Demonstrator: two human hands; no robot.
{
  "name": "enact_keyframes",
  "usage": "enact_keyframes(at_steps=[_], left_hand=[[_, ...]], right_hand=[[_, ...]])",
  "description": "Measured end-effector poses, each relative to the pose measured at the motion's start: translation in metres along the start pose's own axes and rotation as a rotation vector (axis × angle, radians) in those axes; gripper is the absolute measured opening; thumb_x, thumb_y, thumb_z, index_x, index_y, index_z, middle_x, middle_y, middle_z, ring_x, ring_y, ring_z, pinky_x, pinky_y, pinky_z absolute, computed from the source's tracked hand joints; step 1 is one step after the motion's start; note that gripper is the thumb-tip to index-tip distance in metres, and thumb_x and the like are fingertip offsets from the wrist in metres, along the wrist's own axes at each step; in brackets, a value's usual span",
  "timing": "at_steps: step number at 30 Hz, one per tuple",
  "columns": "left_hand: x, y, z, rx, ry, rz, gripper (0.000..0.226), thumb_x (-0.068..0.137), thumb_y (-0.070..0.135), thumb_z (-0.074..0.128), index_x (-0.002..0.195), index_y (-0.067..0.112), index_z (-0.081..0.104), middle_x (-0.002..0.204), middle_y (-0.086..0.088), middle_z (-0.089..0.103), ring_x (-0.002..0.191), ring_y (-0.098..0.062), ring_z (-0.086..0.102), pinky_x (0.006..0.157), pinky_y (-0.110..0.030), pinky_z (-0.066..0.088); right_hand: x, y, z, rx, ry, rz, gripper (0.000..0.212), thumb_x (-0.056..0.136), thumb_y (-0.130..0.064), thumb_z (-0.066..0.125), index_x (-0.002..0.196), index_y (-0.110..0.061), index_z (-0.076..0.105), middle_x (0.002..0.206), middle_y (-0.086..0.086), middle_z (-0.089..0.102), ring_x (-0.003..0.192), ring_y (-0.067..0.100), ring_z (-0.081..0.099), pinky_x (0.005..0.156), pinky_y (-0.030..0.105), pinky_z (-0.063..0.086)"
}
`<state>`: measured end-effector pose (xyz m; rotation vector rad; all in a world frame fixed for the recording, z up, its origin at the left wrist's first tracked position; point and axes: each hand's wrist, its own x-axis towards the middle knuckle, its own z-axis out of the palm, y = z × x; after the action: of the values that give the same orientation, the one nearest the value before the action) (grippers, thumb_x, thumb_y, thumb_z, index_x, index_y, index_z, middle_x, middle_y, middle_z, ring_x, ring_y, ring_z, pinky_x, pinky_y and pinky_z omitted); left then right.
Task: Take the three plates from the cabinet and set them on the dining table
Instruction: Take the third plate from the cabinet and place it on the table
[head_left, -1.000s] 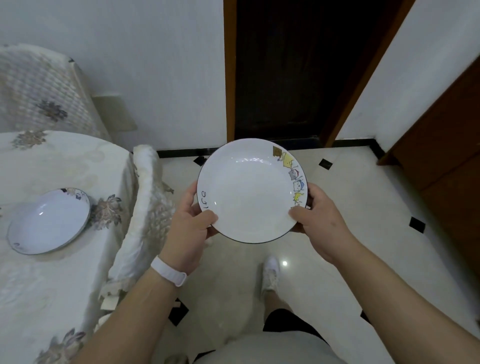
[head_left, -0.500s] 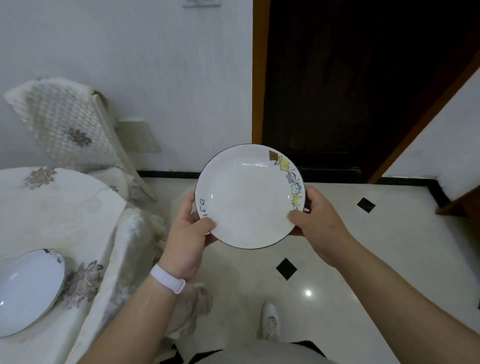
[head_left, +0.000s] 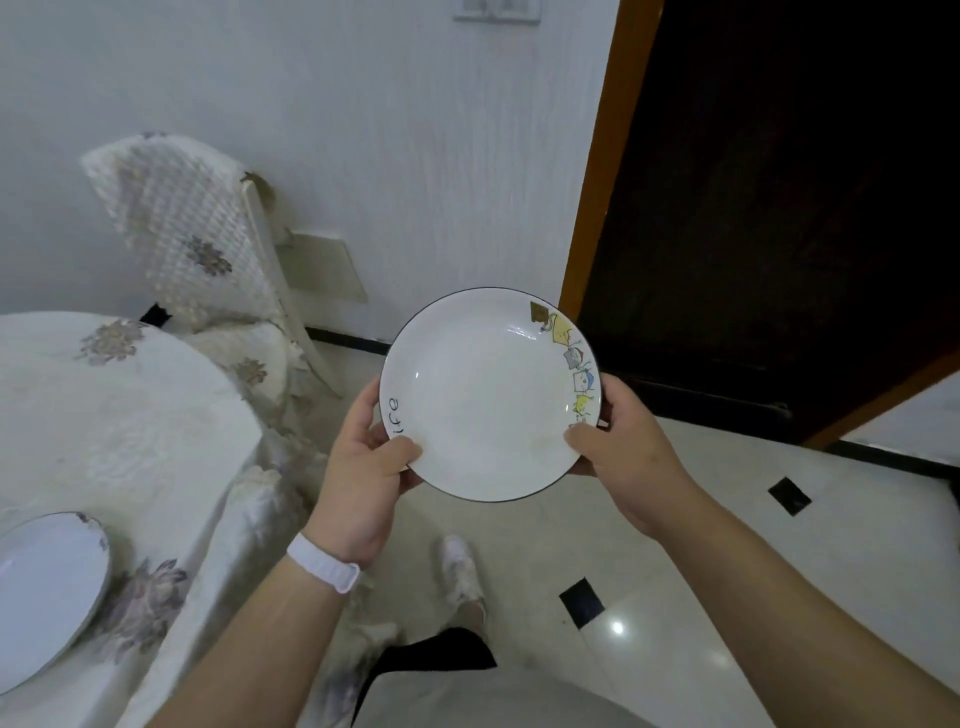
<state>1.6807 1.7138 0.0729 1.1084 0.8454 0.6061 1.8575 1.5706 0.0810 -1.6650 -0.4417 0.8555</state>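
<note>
The head view shows a white plate (head_left: 488, 395) with a thin dark rim, held in the air above the tiled floor (head_left: 727, 597), to the right of the dining table (head_left: 130, 415). The left hand (head_left: 363, 473) grasps the plate at its left edge, with the thumb on top near some dark letters and the fingers below. The right hand (head_left: 623, 452) grasps the right edge in the same way, thumb on top just under a row of small coloured drawings. The plate is nearly level, its inside facing up. A second plate (head_left: 41, 592) lies on the table, on the flowered cloth, near the left border and partly cut off. A covered chair (head_left: 197, 244) stands behind the table against the wall. A white band (head_left: 324, 569) is on the left wrist.
</note>
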Motion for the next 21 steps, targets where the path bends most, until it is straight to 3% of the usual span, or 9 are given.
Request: enact_keyframes(at_steps=[7, 13, 21], left_hand=[[0.094, 0.011, -0.016, -0.059, 0.021, 0.011, 0.072, 0.066, -0.004, 0.051, 0.127, 0.035, 0.053, 0.101, 0.009, 0.072, 0.083, -0.010, 0.067, 0.065, -0.036, 0.056], [0.188, 0.039, -0.041, -0.110, 0.085, -0.002, 0.073, 0.081, -0.019, 0.039, 0.125, 0.037, 0.052, 0.098, 0.013, 0.072, 0.081, -0.008, 0.067, 0.060, -0.031, 0.056], [0.261, 0.078, -0.089, -0.186, 0.161, 0.041, 0.070, 0.062, -0.001, 0.048, 0.116, 0.043, 0.057, 0.097, 0.012, 0.071, 0.083, -0.009, 0.067, 0.061, -0.032, 0.056]], right_hand=[[0.094, -0.029, 0.030, -0.014, -0.070, 0.008, 0.053, 0.092, 0.009, 0.052, 0.124, -0.033, 0.051, 0.117, -0.009, 0.066, 0.101, 0.013, 0.065, 0.060, 0.021, 0.057], [0.193, -0.070, 0.078, -0.094, -0.103, 0.029, 0.054, 0.090, 0.008, 0.054, 0.131, -0.027, 0.053, 0.120, -0.004, 0.067, 0.106, 0.018, 0.066, 0.071, 0.033, 0.061], [0.283, -0.106, 0.147, -0.094, -0.218, -0.021, 0.050, 0.091, 0.009, 0.052, 0.114, -0.035, 0.056, 0.113, -0.008, 0.067, 0.088, 0.006, 0.071, 0.065, 0.027, 0.059]])
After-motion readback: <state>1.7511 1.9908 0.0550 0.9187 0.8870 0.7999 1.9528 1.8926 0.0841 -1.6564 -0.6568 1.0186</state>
